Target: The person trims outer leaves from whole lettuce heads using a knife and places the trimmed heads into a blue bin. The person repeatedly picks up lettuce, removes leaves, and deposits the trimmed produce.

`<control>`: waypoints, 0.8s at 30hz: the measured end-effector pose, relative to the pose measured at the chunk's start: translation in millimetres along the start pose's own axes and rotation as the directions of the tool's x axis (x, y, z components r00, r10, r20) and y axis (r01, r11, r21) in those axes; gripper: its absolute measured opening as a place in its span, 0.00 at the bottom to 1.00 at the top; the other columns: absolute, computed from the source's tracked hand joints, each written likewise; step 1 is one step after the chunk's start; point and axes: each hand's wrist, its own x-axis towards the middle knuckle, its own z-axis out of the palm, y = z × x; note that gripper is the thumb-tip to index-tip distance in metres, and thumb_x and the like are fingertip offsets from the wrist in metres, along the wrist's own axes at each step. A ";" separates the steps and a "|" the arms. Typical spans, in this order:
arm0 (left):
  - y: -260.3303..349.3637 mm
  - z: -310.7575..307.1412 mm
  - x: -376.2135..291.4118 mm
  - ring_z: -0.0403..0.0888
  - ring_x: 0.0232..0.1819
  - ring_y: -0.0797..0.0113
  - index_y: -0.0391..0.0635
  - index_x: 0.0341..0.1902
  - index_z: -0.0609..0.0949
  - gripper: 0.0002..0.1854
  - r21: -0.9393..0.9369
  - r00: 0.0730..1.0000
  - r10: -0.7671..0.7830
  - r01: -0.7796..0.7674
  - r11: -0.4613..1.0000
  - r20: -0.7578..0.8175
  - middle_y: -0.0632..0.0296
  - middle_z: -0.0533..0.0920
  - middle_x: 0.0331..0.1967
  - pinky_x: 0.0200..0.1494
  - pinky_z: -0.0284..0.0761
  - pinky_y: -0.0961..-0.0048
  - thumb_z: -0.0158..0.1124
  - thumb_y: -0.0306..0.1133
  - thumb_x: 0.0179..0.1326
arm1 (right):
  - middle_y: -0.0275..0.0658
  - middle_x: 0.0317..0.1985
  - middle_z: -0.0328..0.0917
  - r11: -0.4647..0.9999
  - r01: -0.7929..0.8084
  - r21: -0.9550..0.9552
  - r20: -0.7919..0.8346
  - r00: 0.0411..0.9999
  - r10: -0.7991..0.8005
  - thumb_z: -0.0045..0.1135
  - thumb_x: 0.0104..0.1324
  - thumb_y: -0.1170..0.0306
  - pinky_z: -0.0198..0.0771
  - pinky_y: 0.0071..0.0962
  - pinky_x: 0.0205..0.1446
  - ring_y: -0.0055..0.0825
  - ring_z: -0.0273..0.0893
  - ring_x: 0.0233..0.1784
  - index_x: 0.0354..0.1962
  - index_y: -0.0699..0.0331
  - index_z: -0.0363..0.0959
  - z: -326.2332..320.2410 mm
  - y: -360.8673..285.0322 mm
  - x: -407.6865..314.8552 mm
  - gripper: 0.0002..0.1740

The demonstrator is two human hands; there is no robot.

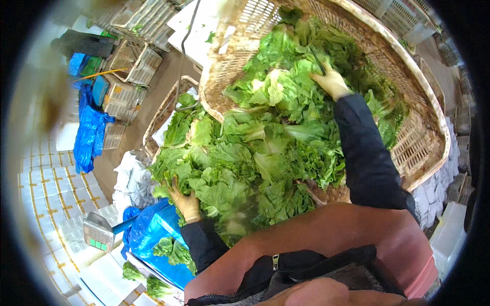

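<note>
Before me is a large heap of green leafy lettuce [229, 164], part of it inside a big dirt-stained plastic crate [413, 157] and part in front of it. My right hand [332, 82], in a pale glove, is over the lettuce in the crate. It holds a dark, slim tool, seemingly a knife [318, 60]; leaves lie right beneath the fingers. At the heap's left edge, my gloved left hand [185, 202] rests against outer leaves with its fingers apart. Its fingertips are partly among the leaves.
A weighing scale's display [98, 232] stands at left, beside blue plastic sheeting [149, 225] with loose lettuce leaves [172, 250]. A bent metal rod [183, 42] hangs near the crate's left rim. White wrapped bundles [132, 179], foam boxes [57, 195] and stacked crates [122, 95] stand around.
</note>
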 end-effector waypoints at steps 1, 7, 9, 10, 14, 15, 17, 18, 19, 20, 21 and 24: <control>-5.9 0.4 1.6 0.58 0.74 0.40 0.54 0.70 0.69 0.47 0.056 0.996 -0.041 0.037 0.998 0.073 0.40 0.58 0.73 0.74 0.59 0.54 0.73 0.19 0.40 | 0.55 0.57 0.77 1.000 0.026 -0.005 -0.005 1.000 -0.026 0.61 0.57 0.43 0.72 0.35 0.61 0.48 0.78 0.58 0.71 0.54 0.57 0.5 -5.5 5.9 0.49; -2.9 6.1 12.4 0.59 0.73 0.40 0.57 0.71 0.68 0.49 0.073 0.993 -0.101 0.096 0.993 0.066 0.43 0.60 0.73 0.72 0.61 0.54 0.73 0.19 0.39 | 0.54 0.58 0.73 0.949 0.310 -0.063 0.052 0.950 -0.307 0.68 0.52 0.64 0.77 0.38 0.55 0.49 0.80 0.50 0.61 0.51 0.68 -21.2 -42.2 -72.9 0.37; 4.2 6.4 6.0 0.58 0.74 0.41 0.56 0.72 0.67 0.49 0.090 0.996 -0.074 0.070 0.993 0.047 0.44 0.60 0.73 0.73 0.60 0.55 0.73 0.20 0.41 | 0.56 0.63 0.65 0.884 0.446 -0.143 0.098 0.895 -0.436 0.68 0.50 0.64 0.77 0.39 0.56 0.53 0.78 0.53 0.60 0.51 0.69 -13.4 -48.3 -112.7 0.37; 7.8 4.0 2.1 0.58 0.74 0.41 0.55 0.73 0.67 0.49 0.097 0.997 -0.057 0.052 0.994 0.043 0.44 0.61 0.73 0.73 0.60 0.55 0.74 0.21 0.42 | 0.56 0.62 0.67 0.905 0.392 -0.166 0.013 0.918 -0.396 0.68 0.49 0.65 0.77 0.39 0.57 0.52 0.78 0.53 0.60 0.51 0.69 -15.9 -50.9 -116.0 0.37; 28.2 -33.9 -27.1 0.59 0.74 0.44 0.44 0.71 0.67 0.40 0.099 1.000 0.008 -0.010 0.995 0.020 0.45 0.67 0.70 0.75 0.55 0.56 0.72 0.26 0.52 | 0.54 0.54 0.75 0.935 0.340 -0.105 -0.094 0.932 -0.349 0.70 0.47 0.65 0.75 0.37 0.57 0.45 0.79 0.53 0.60 0.56 0.71 -34.0 -49.9 -118.8 0.38; 37.9 -46.8 -35.8 0.61 0.73 0.45 0.41 0.70 0.68 0.38 0.020 0.999 0.020 -0.020 1.000 -0.029 0.46 0.69 0.68 0.74 0.56 0.56 0.72 0.27 0.54 | 0.53 0.52 0.76 0.929 0.348 -0.128 -0.144 0.920 -0.364 0.70 0.47 0.65 0.75 0.36 0.56 0.44 0.79 0.52 0.59 0.58 0.72 -46.6 -49.7 -118.2 0.38; 64.4 -75.0 -56.6 0.63 0.72 0.47 0.40 0.69 0.69 0.37 -0.070 0.998 0.002 -0.007 0.998 -0.064 0.46 0.68 0.69 0.73 0.57 0.57 0.72 0.28 0.55 | 0.52 0.50 0.77 0.863 0.500 0.076 -0.261 0.845 -0.466 0.72 0.45 0.65 0.75 0.35 0.55 0.44 0.80 0.50 0.56 0.63 0.74 -70.4 -46.3 -141.0 0.37; 82.1 -86.5 -65.9 0.63 0.72 0.48 0.39 0.70 0.69 0.40 -0.173 0.997 -0.015 0.002 0.985 -0.076 0.46 0.68 0.70 0.73 0.57 0.58 0.75 0.29 0.52 | 0.52 0.48 0.78 0.801 0.545 0.248 -0.228 0.836 -0.499 0.73 0.44 0.66 0.75 0.33 0.55 0.44 0.80 0.49 0.53 0.66 0.75 -84.9 -46.8 -159.5 0.36; 101.5 -94.1 -72.6 0.62 0.73 0.48 0.39 0.70 0.69 0.41 -0.307 1.000 0.024 -0.028 0.951 -0.017 0.46 0.67 0.70 0.74 0.56 0.57 0.76 0.30 0.51 | 0.52 0.47 0.78 0.706 0.681 0.197 -0.285 0.729 -0.623 0.73 0.43 0.66 0.75 0.32 0.54 0.43 0.80 0.49 0.52 0.67 0.76 -94.1 -52.5 -180.3 0.35; 121.5 -97.7 -77.7 0.61 0.73 0.48 0.38 0.70 0.69 0.42 -0.414 0.996 0.075 -0.051 0.909 0.042 0.46 0.67 0.71 0.74 0.55 0.57 0.77 0.30 0.49 | 0.50 0.47 0.79 0.764 0.603 0.230 -0.166 0.798 -0.580 0.74 0.43 0.66 0.75 0.32 0.54 0.42 0.80 0.49 0.51 0.67 0.76 -103.4 -59.1 -202.8 0.35; 140.4 -97.1 -82.7 0.60 0.74 0.48 0.38 0.70 0.69 0.43 -0.542 0.992 0.113 -0.064 0.838 0.059 0.46 0.66 0.71 0.75 0.54 0.57 0.78 0.31 0.48 | 0.49 0.47 0.79 0.712 0.640 0.290 -0.115 0.761 -0.638 0.74 0.43 0.66 0.74 0.32 0.53 0.40 0.80 0.49 0.51 0.67 0.76 -108.8 -67.0 -226.6 0.35; 187.3 -70.3 -96.5 0.56 0.76 0.50 0.42 0.76 0.59 0.53 -0.772 0.926 0.347 -0.113 0.626 0.147 0.47 0.57 0.76 0.77 0.49 0.57 0.78 0.34 0.47 | 0.44 0.49 0.81 0.768 0.480 0.424 0.255 0.751 -0.610 0.75 0.43 0.65 0.73 0.29 0.56 0.30 0.78 0.51 0.53 0.65 0.75 -98.5 -88.9 -289.6 0.37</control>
